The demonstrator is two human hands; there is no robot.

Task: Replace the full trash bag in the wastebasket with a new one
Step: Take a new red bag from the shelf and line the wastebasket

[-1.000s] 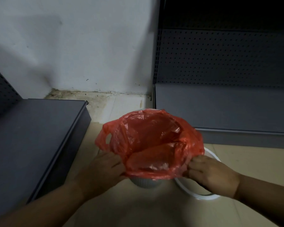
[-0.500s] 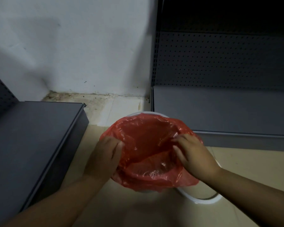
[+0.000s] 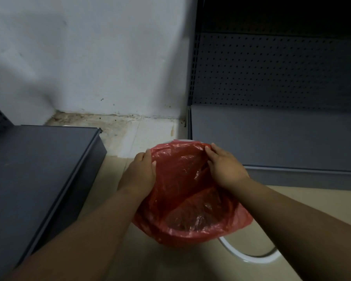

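Observation:
A red plastic trash bag (image 3: 190, 201) lies open over a white wastebasket, of which only a strip of far rim (image 3: 183, 140) shows. The bag's near edge hangs folded down over the basket's front. My left hand (image 3: 142, 171) holds the bag's far-left edge, thumb inside the opening. My right hand (image 3: 224, 166) pinches the far-right edge against the rim. The basket's body is hidden under the plastic.
A white ring (image 3: 249, 255) lies on the beige floor tiles just right of the basket. A low dark grey shelf (image 3: 39, 169) stands at the left. A grey pegboard shelving unit (image 3: 276, 122) closes the right side. A stained white wall (image 3: 89, 57) is behind.
Both hands moved from the bag's near edge, along its sides, to its far edge. The bag now sits lower and flatter over the basket.

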